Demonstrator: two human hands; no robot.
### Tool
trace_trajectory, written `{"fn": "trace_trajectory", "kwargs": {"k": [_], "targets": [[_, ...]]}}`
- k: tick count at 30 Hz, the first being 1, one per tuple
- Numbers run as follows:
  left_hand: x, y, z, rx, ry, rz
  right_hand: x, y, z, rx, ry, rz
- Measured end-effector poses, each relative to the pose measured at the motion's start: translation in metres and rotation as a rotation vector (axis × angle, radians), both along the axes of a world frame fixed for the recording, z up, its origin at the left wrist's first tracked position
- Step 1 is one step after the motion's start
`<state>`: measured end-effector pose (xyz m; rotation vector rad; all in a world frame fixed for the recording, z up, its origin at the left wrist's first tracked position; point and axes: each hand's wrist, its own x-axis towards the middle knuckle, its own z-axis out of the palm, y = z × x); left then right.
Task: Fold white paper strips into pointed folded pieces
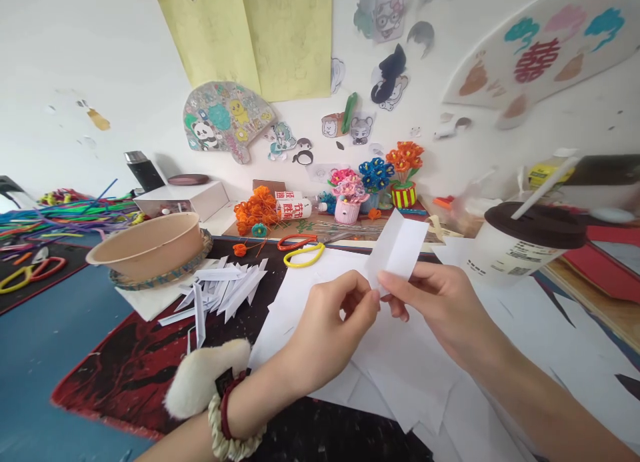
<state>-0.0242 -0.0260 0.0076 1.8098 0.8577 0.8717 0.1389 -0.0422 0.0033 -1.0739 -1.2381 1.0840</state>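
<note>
1 folded paper (399,243), pinched, in right hand (447,301)

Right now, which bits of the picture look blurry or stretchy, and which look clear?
In the head view, the cup leans and looks stretched near the right side; in the same head view, the big fan looks smeary, while the white paper by the right hand looks clearer.

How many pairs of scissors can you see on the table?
2. One pair lies at the far left, in front of the colourful stems; the other is at the far edge of the white sheets. More may be hidden.
</note>
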Motion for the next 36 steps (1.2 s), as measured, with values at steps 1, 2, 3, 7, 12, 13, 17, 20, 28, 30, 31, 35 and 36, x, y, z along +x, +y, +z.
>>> {"fn": "trace_trajectory", "kwargs": {"k": [1,2,3,7,12,13,17,20,28,30,31,35,36], "targets": [[0.0,0.001,0.0,-0.01,0.007,-0.002,0.0,0.0,0.0,0.001,-0.003,-0.006],[-0.001,0.001,0.0,-0.015,0.015,-0.002,0.001,0.0,0.001,0.001,-0.007,-0.016],[-0.001,0.002,-0.001,-0.013,0.022,0.007,0.002,0.0,0.001,-0.005,-0.016,-0.02],[-0.004,0.008,-0.002,0.064,-0.022,0.114,0.003,-0.001,0.001,-0.106,-0.113,0.097],[-0.006,0.017,-0.005,0.086,-0.167,0.198,-0.002,-0.003,-0.004,-0.221,-0.153,0.344],[-0.007,0.018,-0.005,0.078,-0.179,0.209,-0.002,-0.003,-0.005,-0.229,-0.156,0.38],[-0.007,0.017,-0.003,0.057,-0.152,0.203,-0.003,0.001,-0.005,-0.179,-0.152,0.333],[-0.006,0.013,0.0,0.076,-0.082,0.191,-0.002,0.002,-0.002,-0.111,-0.167,0.144],[-0.007,0.01,0.0,0.341,-0.017,0.31,-0.003,0.001,-0.004,-0.073,-0.205,0.074],[-0.007,0.01,-0.001,0.449,0.014,0.348,-0.004,0.001,-0.004,-0.059,-0.189,0.078],[-0.007,0.01,-0.002,0.507,0.024,0.364,-0.004,0.001,-0.004,-0.053,-0.185,0.081],[-0.007,0.007,-0.007,0.745,0.054,0.387,-0.003,0.001,-0.002,-0.029,-0.215,0.083],[-0.008,0.007,-0.008,0.785,0.073,0.377,-0.003,0.001,-0.002,-0.028,-0.228,0.085]]}}
